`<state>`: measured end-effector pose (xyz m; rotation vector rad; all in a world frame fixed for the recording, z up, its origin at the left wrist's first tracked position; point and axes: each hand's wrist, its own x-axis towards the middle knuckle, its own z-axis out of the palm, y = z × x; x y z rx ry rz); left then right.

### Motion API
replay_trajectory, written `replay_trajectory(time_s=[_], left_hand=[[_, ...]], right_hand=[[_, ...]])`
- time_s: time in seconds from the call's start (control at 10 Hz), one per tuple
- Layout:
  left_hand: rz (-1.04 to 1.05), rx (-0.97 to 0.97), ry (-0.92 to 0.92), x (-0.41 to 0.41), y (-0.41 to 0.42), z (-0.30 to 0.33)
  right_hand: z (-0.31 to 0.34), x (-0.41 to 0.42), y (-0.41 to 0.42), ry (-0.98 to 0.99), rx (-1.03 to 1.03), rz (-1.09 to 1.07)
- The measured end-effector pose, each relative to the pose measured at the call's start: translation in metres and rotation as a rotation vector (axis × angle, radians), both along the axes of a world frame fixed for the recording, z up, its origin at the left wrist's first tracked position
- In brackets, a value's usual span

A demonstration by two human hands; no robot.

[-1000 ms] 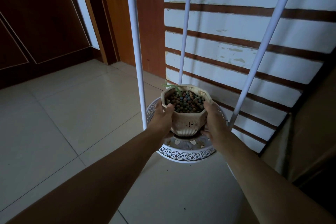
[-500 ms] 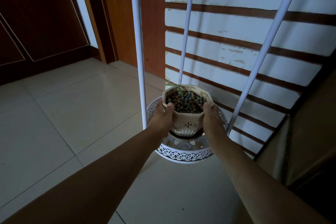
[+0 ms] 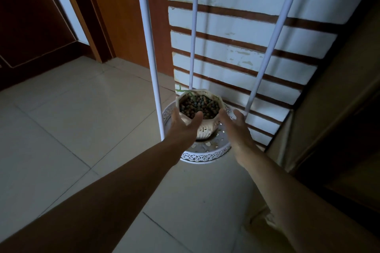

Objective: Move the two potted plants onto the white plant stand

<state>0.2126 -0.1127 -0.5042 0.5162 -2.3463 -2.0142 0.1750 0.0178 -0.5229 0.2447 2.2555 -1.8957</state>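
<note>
Now the potted plant [image 3: 198, 113], a pale faceted pot filled with clay pebbles, sits on the round lacy tray [image 3: 205, 155] of the white plant stand [image 3: 147, 47], just below frame centre. Both hands are spread open and hold nothing: the left hand [image 3: 183, 127] overlaps the pot's near side, contact unclear, and the right hand [image 3: 236, 127] is just beside it. A brushing finger or wrist could tip the pot, or knock the thin white poles and rock the stand. Only one plant is visible. Pale floor tiles fill the lower left, a striped white wall the upper right, dark wooden doors the upper left
</note>
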Motion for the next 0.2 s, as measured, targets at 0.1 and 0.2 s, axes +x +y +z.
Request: replay_trajectory(time_s=[0.1, 0.2], left_hand=[[-0.092, -0.021, -0.119, 0.020, 0.003, 0.025], [-0.076, 0.040, -0.176, 0.036, -0.002, 0.051]], right_hand=[[0.026, 0.024, -0.003, -0.017, 0.017, -0.004], [0.054, 0.041, -0.006, -0.065, 0.053, -0.048]])
